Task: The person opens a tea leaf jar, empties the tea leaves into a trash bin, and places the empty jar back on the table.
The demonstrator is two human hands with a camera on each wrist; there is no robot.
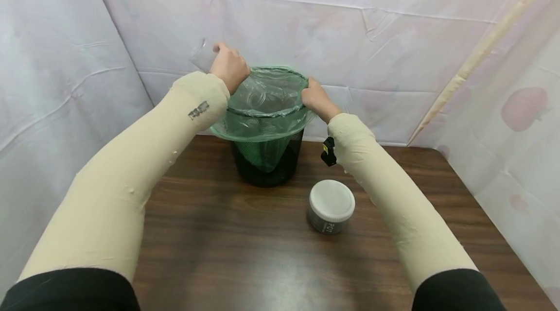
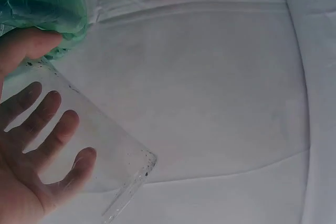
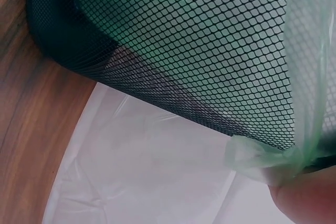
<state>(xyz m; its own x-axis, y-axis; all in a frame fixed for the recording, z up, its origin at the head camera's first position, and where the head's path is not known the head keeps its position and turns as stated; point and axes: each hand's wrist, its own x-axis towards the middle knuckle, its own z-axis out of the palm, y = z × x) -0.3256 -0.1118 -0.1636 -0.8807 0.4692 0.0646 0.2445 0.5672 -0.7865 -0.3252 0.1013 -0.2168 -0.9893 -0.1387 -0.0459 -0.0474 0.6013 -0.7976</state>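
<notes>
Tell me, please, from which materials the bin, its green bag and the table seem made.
Bin: probably coated metal, perhaps plastic; dark, fine mesh.
Green bag: thin plastic film, being glossy, transparent, wrinkled.
Table: wood or laminate; brown grain, slight shine.

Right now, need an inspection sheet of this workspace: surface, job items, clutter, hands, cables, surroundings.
Surface: brown wood-grain table, glossy, light reflecting near the front.
Job items: black mesh bin stands upright, its green liner folded out over the rim; clear container is tilted, lower end at the bin's opening, dark specks on its wall.
Clutter: grey pot with white lid on, in front of the bin and to its right.
Hands: left hand grips the clear container; right hand pinches the green liner at the rim.
Cables: nothing seen.
Surroundings: pale, creased curtain with faint reddish prints; slanting cream pole at right.
</notes>
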